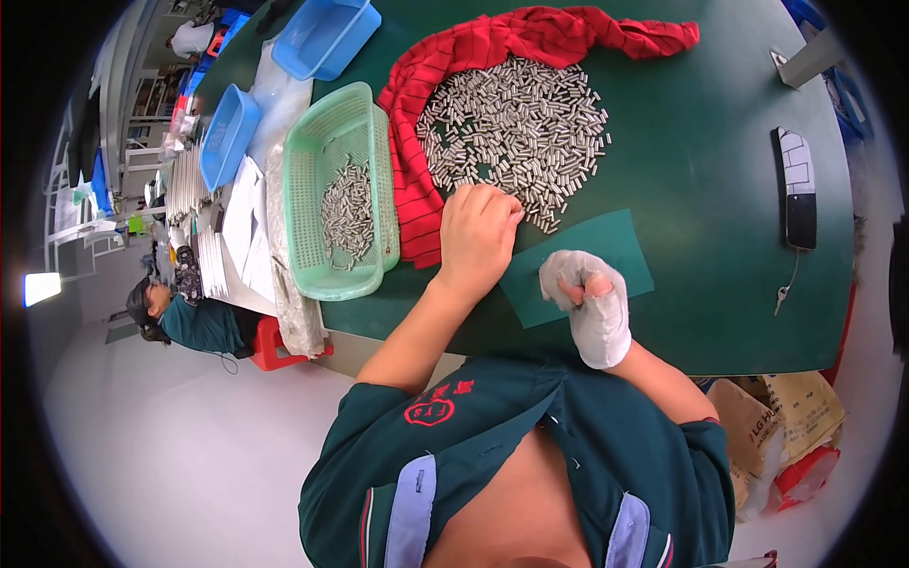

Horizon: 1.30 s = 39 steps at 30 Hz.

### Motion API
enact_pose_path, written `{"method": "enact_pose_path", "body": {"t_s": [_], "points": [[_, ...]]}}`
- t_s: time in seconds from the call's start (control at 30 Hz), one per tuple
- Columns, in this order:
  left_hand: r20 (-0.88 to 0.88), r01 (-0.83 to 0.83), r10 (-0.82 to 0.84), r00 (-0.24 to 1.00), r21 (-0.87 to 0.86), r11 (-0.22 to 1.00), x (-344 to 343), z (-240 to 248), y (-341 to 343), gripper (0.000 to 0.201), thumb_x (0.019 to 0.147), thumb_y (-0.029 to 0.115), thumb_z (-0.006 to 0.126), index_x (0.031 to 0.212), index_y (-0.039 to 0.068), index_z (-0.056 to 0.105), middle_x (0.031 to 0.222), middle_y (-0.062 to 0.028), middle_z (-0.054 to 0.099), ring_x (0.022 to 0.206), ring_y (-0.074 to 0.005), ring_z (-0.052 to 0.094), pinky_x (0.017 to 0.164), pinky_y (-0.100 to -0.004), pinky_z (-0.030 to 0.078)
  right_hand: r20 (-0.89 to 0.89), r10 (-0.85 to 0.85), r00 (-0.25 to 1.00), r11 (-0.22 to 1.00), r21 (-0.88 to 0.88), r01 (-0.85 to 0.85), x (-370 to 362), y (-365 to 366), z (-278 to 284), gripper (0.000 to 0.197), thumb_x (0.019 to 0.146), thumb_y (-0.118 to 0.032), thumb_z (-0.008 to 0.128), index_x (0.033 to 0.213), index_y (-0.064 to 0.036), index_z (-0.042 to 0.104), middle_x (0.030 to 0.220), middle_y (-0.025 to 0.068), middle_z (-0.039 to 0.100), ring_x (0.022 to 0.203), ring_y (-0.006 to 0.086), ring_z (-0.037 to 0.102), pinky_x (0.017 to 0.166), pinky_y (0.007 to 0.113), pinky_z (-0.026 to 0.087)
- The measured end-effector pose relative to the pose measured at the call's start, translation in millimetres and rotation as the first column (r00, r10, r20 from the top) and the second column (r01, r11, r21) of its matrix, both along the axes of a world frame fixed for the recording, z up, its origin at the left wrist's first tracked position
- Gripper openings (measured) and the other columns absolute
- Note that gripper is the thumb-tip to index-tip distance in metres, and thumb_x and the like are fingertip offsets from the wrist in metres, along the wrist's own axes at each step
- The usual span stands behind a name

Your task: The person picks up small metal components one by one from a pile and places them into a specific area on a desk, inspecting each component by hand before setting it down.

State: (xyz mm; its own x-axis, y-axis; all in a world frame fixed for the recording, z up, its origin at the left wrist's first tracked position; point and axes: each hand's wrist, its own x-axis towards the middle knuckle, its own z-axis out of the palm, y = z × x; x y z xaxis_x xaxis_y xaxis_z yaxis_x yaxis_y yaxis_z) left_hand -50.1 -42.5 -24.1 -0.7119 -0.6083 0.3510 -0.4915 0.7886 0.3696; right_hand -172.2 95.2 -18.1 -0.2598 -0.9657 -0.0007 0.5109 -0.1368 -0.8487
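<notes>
A heap of small silvery metal cylinders (516,123) lies spread on the green table, bordered on its left and far side by a red cloth with dark stripes (409,156). My left hand (476,232), bare, is at the near edge of the heap with its fingers curled together in a pinch. Whatever sits between its fingertips is too small to make out. My right hand (592,303) wears a white glove with bare fingertips. It is curled closed above a green sheet (632,248), and its fingers hide anything inside them.
Left of the cloth stands a pale green plastic basket (301,204) with more small metal pieces. Blue trays (232,133) and plastic wrapping lie farther left. A phone-like object (798,189) with a key attached and a metal post (810,62) are at right. A seated person (204,317) is at far left.
</notes>
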Motion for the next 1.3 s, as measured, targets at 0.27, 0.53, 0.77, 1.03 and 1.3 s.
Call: {"method": "enact_pose_path", "body": {"t_s": [0.27,0.53,0.77,1.03,1.3], "points": [[0.056,0.051,-0.056,0.997,0.083,0.995,11,1,0,0.013,0.075,0.002,0.069,0.084,0.004,0.059,0.087,-0.0089,0.057,0.083,-0.0293,0.053,0.073,-0.0393,0.044,0.026,0.022,0.999,1.0,0.019,-0.022,-2,0,-1,0.064,0.091,-0.065,0.047,0.07,-0.0045,0.042,0.069,0.001,0.041,0.063,0.0115,0.035,0.056,0.026,0.029],[-0.334,0.201,0.004,0.942,0.577,0.791,26,6,6,0.009,0.085,0.0,0.065,0.087,0.002,0.056,0.09,-0.0064,0.055,0.081,-0.0194,0.052,0.071,-0.0282,0.043,0.045,0.003,0.999,1.0,0.024,-0.005,0,-1,-1,0.064,0.091,-0.065,0.048,0.071,-0.0048,0.043,0.069,0.0005,0.042,0.062,0.0111,0.034,0.056,0.026,0.029],[-0.447,0.295,0.025,0.894,0.63,0.719,37,4,11,0.007,0.088,0.002,0.064,0.088,0.002,0.056,0.092,-0.0054,0.053,0.083,-0.0149,0.051,0.074,-0.0264,0.043,-0.039,-0.002,0.999,1.0,0.024,0.003,2,0,5,0.065,0.09,-0.068,0.045,0.069,-0.0067,0.039,0.065,0.0013,0.039,0.062,0.0137,0.035,0.058,0.028,0.03],[-0.499,0.39,0.01,0.867,0.691,0.609,42,0,17,0.006,0.091,0.001,0.06,0.094,0.002,0.055,0.095,-0.0103,0.057,0.088,-0.017,0.055,0.08,-0.0283,0.044,-0.076,-0.019,0.997,1.0,0.018,0.021,3,-1,7,0.067,0.09,-0.071,0.042,0.066,-0.0089,0.033,0.061,0.002,0.036,0.062,0.0165,0.036,0.06,0.029,0.032],[-0.21,0.137,-0.025,0.977,0.536,0.833,33,15,26,0.006,0.086,0.0,0.063,0.088,0.002,0.058,0.083,-0.0078,0.059,0.075,-0.0205,0.057,0.07,-0.0297,0.047,0.01,-0.062,0.998,0.998,0.021,0.062,1,-5,6,0.065,0.091,-0.069,0.043,0.066,-0.0099,0.032,0.061,0.0017,0.035,0.061,0.0166,0.035,0.06,0.03,0.033]]}}
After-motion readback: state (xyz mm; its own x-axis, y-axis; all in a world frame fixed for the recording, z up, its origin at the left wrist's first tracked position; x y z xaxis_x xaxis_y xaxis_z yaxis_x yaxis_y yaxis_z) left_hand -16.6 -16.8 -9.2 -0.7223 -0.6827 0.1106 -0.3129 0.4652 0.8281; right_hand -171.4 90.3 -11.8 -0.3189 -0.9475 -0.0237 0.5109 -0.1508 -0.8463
